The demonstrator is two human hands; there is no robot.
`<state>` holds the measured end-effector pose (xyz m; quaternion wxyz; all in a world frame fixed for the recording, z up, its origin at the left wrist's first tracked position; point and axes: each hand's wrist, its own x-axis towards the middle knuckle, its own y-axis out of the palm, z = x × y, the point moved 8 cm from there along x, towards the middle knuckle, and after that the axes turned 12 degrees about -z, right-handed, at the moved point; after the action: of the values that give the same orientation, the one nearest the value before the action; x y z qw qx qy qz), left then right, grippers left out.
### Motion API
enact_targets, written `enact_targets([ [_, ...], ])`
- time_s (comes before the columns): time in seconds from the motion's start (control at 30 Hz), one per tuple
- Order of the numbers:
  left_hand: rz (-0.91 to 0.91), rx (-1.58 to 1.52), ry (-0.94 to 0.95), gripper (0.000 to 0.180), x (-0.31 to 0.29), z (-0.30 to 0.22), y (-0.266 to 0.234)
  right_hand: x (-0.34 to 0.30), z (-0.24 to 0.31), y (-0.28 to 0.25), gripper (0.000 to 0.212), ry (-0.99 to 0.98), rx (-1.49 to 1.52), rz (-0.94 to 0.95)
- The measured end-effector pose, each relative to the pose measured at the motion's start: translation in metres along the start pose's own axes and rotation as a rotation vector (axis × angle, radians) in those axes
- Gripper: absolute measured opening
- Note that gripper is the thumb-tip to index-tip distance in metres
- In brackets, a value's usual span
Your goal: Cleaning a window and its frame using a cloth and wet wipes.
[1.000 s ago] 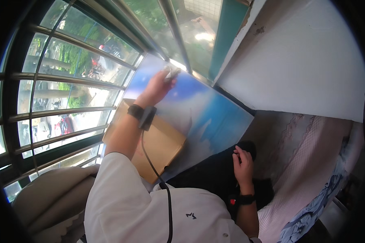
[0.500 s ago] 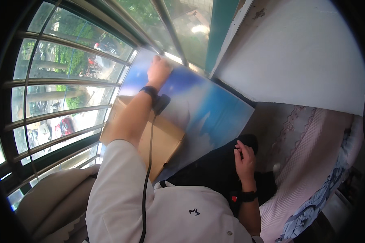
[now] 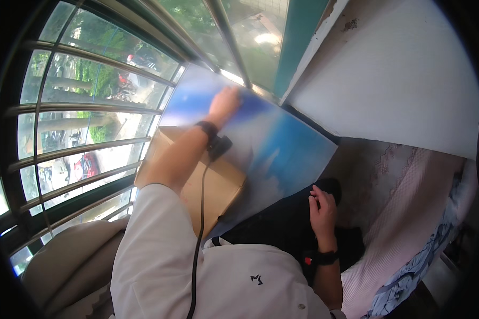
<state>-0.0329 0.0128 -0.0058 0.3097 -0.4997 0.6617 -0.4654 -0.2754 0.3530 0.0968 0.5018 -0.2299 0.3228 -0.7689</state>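
At the upper middle of the frame, the left hand (image 3: 226, 103) is over the flat blue-and-white board (image 3: 292, 146), too blurred to tell whether it grips anything. Right of centre, the right hand (image 3: 323, 213) is loosely curled, nothing visible in it. The thin dark cable (image 3: 193, 287), crossing the tan cardboard box (image 3: 223, 186) left of centre, could snag its edge and shift it if the left arm swings wide
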Motion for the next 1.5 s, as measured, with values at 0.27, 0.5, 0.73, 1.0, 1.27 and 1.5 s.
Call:
enact_targets([
  [0.27,0.352,-0.453,0.194,0.024,-0.082,-0.151,0.01,-0.015,-0.01,-0.022,0.029,0.117,0.078,-0.045],
  [0.5,0.682,-0.833,-0.261,0.025,-0.115,-0.107,0.004,-0.059,-0.039,-0.064,0.028,0.347,0.107,-0.191],
  [0.73,0.157,-1.049,-0.416,0.022,-0.07,0.01,-0.098,-0.033,0.002,-0.041,0.028,0.123,0.183,-0.226],
  [1.0,0.222,-0.811,-0.376,0.026,-0.102,0.018,-0.109,0.023,0.122,0.035,0.04,-0.264,0.252,0.043],
  [1.27,0.507,-1.575,-0.627,0.021,-0.151,-0.106,-0.082,0.041,0.132,0.044,0.046,-0.084,0.449,0.013],
  [1.5,0.125,-1.213,-0.574,0.032,-0.07,0.006,-0.081,0.01,0.093,0.027,0.043,0.011,0.372,0.066],
])
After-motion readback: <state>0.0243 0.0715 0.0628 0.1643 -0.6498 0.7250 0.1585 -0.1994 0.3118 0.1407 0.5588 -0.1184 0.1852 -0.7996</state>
